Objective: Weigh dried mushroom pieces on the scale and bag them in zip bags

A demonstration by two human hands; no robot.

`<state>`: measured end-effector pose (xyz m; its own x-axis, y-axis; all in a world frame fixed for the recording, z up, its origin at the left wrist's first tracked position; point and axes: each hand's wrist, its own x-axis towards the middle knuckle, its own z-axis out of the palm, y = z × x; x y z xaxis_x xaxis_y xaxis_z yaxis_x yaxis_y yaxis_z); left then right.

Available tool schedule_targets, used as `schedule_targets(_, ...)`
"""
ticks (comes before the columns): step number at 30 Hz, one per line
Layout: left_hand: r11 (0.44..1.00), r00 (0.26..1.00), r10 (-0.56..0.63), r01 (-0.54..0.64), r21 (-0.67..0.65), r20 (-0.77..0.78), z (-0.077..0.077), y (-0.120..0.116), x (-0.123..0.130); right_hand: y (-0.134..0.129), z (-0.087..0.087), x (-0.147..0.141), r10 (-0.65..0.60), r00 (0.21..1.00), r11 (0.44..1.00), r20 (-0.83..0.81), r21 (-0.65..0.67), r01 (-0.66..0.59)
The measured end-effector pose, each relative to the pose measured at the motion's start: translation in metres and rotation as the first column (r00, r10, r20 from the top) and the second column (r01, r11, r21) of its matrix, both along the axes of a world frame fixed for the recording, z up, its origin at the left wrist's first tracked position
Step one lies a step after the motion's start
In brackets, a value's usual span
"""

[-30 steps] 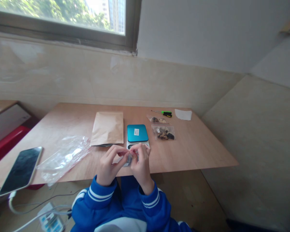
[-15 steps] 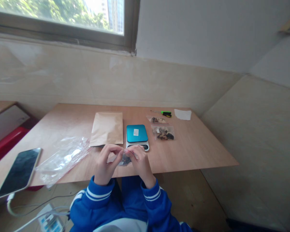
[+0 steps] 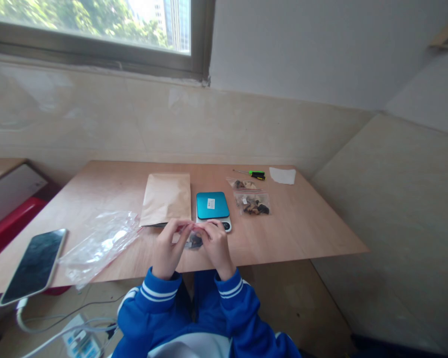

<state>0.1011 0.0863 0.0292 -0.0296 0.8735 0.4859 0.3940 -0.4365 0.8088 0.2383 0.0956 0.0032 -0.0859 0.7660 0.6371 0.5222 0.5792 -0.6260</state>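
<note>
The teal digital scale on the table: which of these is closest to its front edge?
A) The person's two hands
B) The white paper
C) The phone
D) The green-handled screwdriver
A: the left hand and right hand pinch a small clear bag just in front of the digital scale.
</note>
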Motion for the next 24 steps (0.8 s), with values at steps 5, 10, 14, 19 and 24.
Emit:
schedule_targets(5, 0.999, 1.000, 0.013, -0.014, 0.043, 0.028, 0.001, -0.001, -0.009, 0.002, -0.003, 0.005, 0.105, 0.994, 0.993, 0.017, -0.065, -0.103)
schedule_targets(10, 1.000, 0.999, 0.001, -0.001, 0.014, 0.040, 0.002, -0.002, -0.016, 0.007, -0.010, 0.007, 0.055, 0.998, 0.996, 0.034, -0.075, -0.052)
schedule_targets(14, 0.997, 0.998, -0.039, 0.043, -0.070, 0.049, 0.003, -0.004, -0.018, 0.006, -0.010, 0.006, 0.043, 0.996, 0.997, 0.072, -0.070, -0.038)
schedule_targets(19, 0.977, 0.992, -0.117, 0.122, -0.173, 0.035, 0.002, -0.004, -0.022, 0.001, -0.003, 0.005, 0.085, 0.993, 0.994, 0.081, -0.072, -0.079)
schedule_targets(24, 0.980, 0.995, -0.071, 0.082, -0.182, 0.067, -0.003, -0.001, -0.024, -0.004, 0.013, 0.008, 0.191, 0.980, 0.967, 0.052, -0.184, -0.178)
